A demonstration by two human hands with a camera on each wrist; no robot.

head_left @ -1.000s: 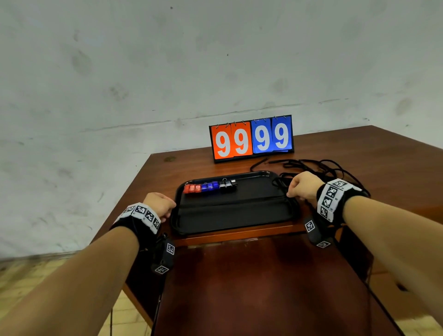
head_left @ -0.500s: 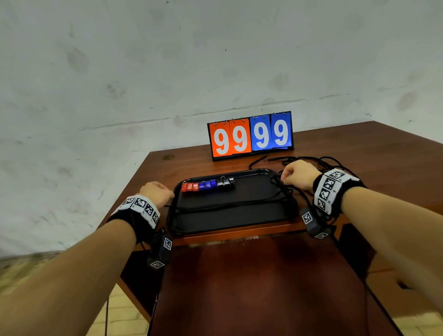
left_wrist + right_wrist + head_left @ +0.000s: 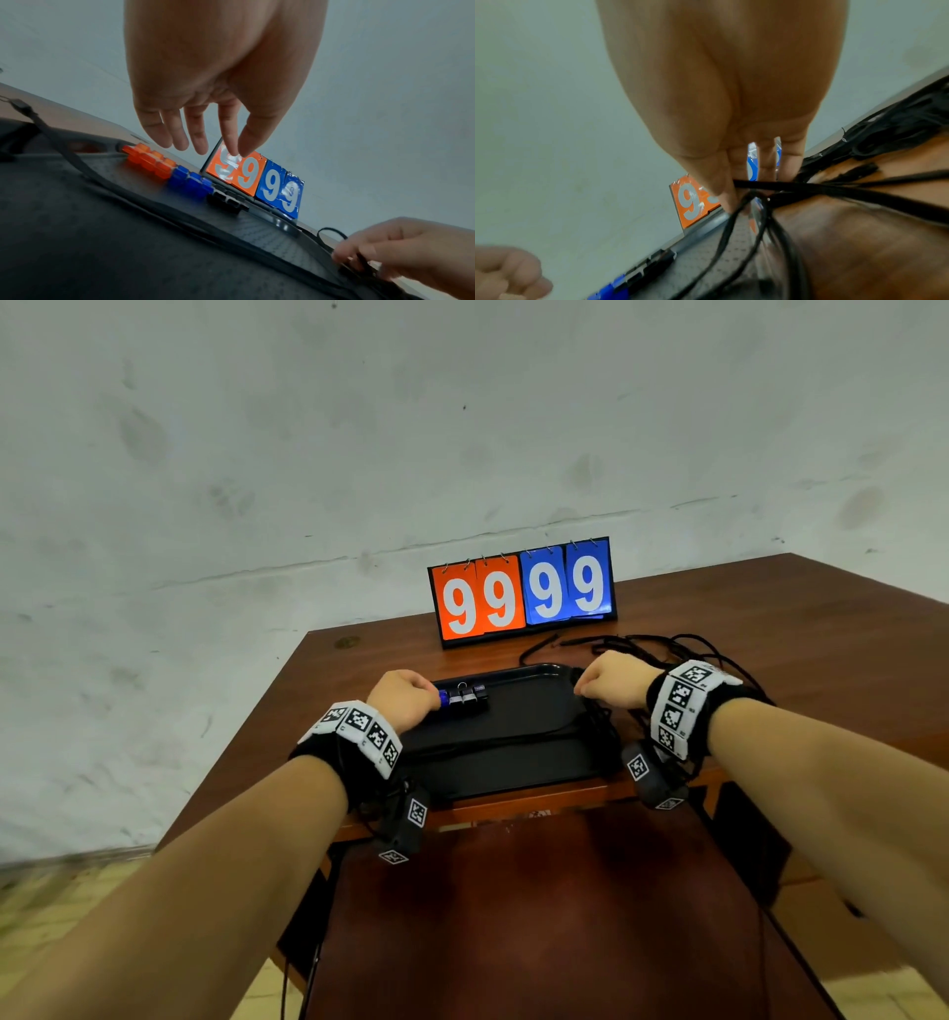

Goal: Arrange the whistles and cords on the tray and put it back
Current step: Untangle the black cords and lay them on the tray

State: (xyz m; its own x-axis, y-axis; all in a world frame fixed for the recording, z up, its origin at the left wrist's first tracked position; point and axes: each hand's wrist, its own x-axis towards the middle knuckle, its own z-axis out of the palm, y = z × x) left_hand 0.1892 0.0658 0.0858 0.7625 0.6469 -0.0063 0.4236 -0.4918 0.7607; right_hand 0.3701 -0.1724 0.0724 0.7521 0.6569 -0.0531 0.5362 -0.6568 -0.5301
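Black tray [image 3: 513, 762] sits on the desk [image 3: 770, 649] at its near edge, in front of the scoreboard [image 3: 521, 590]. Whistles [image 3: 180, 174] are lined up along the tray's far rim: orange, blue, black, touching in a row. Left hand [image 3: 403, 693] hovers over the row's left end, fingers [image 3: 177, 134] loose and apart, holding nothing. Right hand [image 3: 613, 683] is at the tray's far-right corner, fingers pinched on a bundle of black cords [image 3: 770, 205]; some strands already run across the tray floor, the rest sit in a tangled pile [image 3: 683, 649] on the desk to the right. Cords look limp and light and will likely snag on each other, so gather them as loops, not by single ends. Whistles look like light hard plastic that would slide on a tilted tray. The tray looks rigid: lift it level by both short rims.
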